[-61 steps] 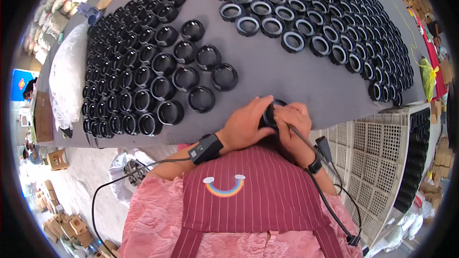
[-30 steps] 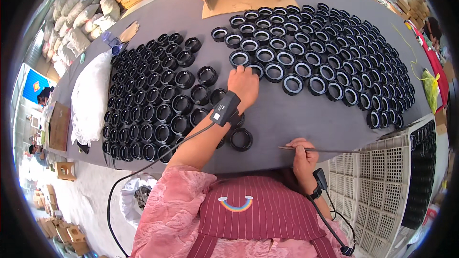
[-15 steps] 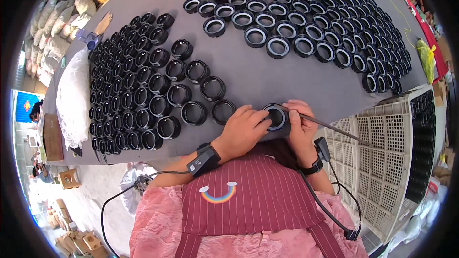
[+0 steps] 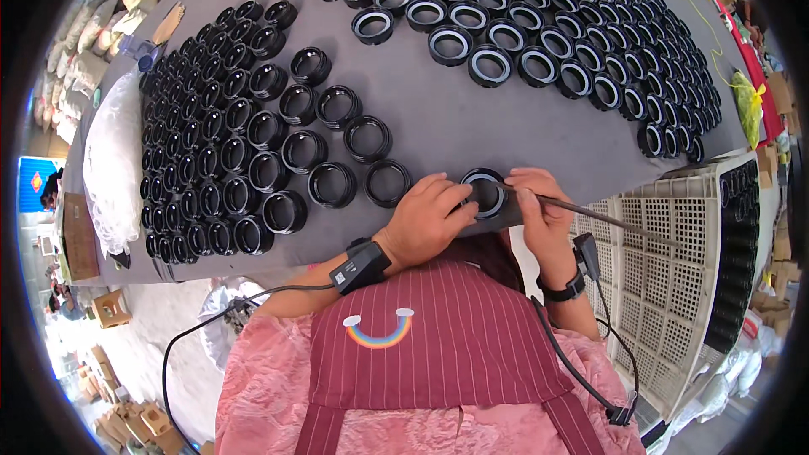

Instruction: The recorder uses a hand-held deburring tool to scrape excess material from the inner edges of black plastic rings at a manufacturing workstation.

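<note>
Head view: at centre, the left hand (image 4: 428,217) grips one pale-lined black ring (image 4: 481,174); the right hand (image 4: 542,209) pinches one slim dark rod (image 4: 619,222), tip at that ring. One ring group (image 4: 240,124) fills the left, a second group (image 4: 590,38) the upper right, both too crowded to count.

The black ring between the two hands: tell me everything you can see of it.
The black ring is short, round and open-centred, plastic-looking, with a pale grey band inside its rim. It sits open face up near the front edge of the grey table. The left hand touches its left side; the right hand is at its right, holding a thin dark rod whose end lies over its right rim. Whether it lies fully flat is unclear.
</note>
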The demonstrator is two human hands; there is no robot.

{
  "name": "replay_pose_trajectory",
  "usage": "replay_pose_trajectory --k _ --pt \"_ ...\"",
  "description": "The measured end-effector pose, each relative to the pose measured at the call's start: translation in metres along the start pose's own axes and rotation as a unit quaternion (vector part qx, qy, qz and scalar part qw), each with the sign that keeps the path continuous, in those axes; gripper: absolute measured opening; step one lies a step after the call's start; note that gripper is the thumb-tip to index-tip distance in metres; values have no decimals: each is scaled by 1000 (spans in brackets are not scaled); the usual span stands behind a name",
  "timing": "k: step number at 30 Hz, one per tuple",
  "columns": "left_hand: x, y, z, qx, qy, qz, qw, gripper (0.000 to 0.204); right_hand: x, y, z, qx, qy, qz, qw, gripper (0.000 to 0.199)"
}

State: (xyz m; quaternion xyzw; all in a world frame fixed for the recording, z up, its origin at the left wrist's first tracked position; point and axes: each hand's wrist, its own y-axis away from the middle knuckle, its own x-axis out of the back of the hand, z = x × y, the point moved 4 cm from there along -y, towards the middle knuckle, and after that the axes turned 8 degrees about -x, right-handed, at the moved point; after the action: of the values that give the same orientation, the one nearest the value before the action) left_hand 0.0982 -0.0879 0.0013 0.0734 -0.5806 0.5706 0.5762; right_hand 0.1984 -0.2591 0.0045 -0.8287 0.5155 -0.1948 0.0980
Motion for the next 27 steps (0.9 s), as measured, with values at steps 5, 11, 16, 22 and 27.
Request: replay_pose_trajectory --k 5,11,16,22,27 --pt "-2 0 -4 0 -13 3 1000 25 -2 9 -8 -29 -4 -71 997 7" --pt "-1 0 -3 4 -12 4 1000 17 -1 2 -15 -4 64 -120 991 3" --pt "0 -2 -3 14 -8 8 1000 16 0 -13 -29 26 157 -105 982 4" --pt "-4 -2 -7 35 68 6 997 16 -14 -2 -21 91 201 -46 974 7" --pt "1 -5 -9 118 171 -25 978 10 -27 6 -6 31 109 -60 992 10"
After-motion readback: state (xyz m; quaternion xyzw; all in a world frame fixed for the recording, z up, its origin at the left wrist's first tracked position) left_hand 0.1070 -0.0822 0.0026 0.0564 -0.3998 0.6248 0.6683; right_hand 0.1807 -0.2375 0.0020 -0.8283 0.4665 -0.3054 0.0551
